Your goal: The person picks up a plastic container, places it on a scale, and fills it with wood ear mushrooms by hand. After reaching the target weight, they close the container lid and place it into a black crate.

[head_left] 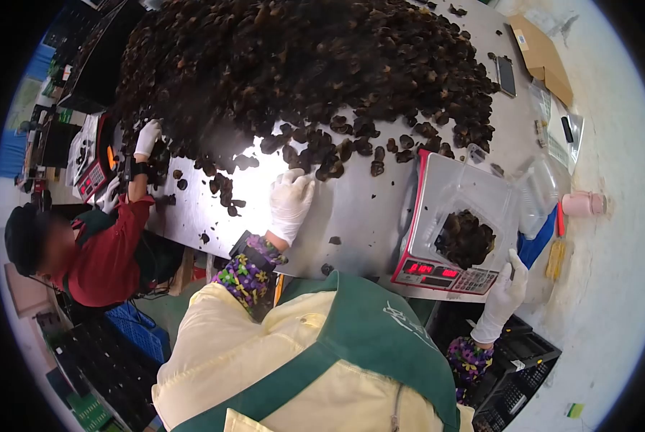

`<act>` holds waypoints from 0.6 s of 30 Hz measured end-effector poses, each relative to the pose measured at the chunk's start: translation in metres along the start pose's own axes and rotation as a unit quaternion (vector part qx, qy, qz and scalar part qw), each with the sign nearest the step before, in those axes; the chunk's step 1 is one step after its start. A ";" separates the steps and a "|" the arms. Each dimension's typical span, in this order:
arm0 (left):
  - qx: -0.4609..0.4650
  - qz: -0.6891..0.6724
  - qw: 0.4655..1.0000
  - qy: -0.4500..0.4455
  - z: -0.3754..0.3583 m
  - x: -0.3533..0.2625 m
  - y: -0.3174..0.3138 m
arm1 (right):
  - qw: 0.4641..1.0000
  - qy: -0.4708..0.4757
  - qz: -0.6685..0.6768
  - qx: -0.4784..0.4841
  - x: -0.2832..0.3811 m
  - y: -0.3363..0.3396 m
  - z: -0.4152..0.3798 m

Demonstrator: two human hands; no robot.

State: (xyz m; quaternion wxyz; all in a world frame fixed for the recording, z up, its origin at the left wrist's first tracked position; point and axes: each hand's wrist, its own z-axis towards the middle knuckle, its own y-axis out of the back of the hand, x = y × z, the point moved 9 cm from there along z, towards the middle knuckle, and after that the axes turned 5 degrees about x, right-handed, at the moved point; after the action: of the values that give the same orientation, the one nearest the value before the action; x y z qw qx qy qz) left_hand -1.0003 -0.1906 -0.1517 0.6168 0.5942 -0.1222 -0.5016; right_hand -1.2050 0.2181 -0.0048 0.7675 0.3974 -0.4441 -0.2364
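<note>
My left hand [291,207], in a white glove, is over the steel table at the near edge of a large heap of dark brown dried mushroom pieces [301,65]. Its fingers are curled; what they hold, if anything, is hidden. My right hand [506,291], also gloved, is beside the front right corner of a red digital scale [423,209]. Its fingers are closed around a small dark mushroom piece [512,271]. On the scale is a clear plastic box [474,191] with a clump of mushroom pieces [466,239] in it; red digits glow on the display.
A co-worker [99,252] in red works at the left, next to another scale [92,176]. Clear plastic boxes [538,191], a pink bottle [584,204], a phone [506,75] and cardboard [542,57] line the right side. Black crates [528,360] stand below the table.
</note>
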 end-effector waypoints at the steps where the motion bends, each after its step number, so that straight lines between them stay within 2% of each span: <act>1: -0.002 0.001 1.000 0.002 0.001 -0.003 -0.004 | 1.000 0.007 -0.002 -0.005 0.002 0.001 -0.001; 3: 0.000 -0.063 0.997 0.038 0.006 0.002 -0.017 | 1.000 0.015 0.002 -0.001 0.008 0.000 -0.002; 5: -0.051 -0.028 0.998 0.002 0.018 -0.012 -0.021 | 1.000 0.024 0.003 0.002 0.014 -0.002 -0.004; 7: -0.029 -0.030 0.999 -0.012 0.027 -0.031 -0.030 | 1.000 0.024 0.005 0.011 0.019 -0.004 -0.005; 9: 0.062 0.017 0.994 -0.092 0.015 -0.053 -0.063 | 0.999 0.038 -0.001 0.013 0.025 -0.002 -0.006; 10: 0.167 0.032 0.980 -0.103 0.004 -0.068 -0.074 | 0.999 0.046 -0.007 0.017 0.027 -0.002 -0.006; 11: 0.103 -0.026 0.977 -0.185 -0.014 -0.073 -0.092 | 0.999 0.049 -0.006 0.017 0.027 -0.001 -0.007; 13: 0.140 -0.066 0.980 -0.123 -0.023 -0.080 -0.089 | 0.999 0.048 0.001 0.003 0.026 0.003 -0.010; 14: 0.142 -0.067 0.980 -0.125 -0.016 -0.079 -0.085 | 0.999 0.044 0.000 0.002 0.024 0.003 -0.013; 16: 0.047 0.015 0.993 -0.104 0.018 -0.068 -0.068 | 0.999 0.034 0.016 0.018 0.015 0.003 -0.018; 17: 0.028 0.047 0.997 -0.058 0.040 -0.059 -0.067 | 0.999 0.034 0.015 0.018 0.011 0.004 -0.020; 18: -0.036 0.021 0.998 -0.041 0.059 -0.051 -0.061 | 0.999 0.025 0.011 0.026 0.007 0.003 -0.023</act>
State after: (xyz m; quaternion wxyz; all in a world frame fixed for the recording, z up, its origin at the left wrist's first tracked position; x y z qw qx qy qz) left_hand -1.0969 -0.1748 -0.1652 0.6426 0.5478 -0.1420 -0.5165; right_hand -1.1820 0.2239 -0.0060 0.7701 0.4183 -0.4355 -0.2060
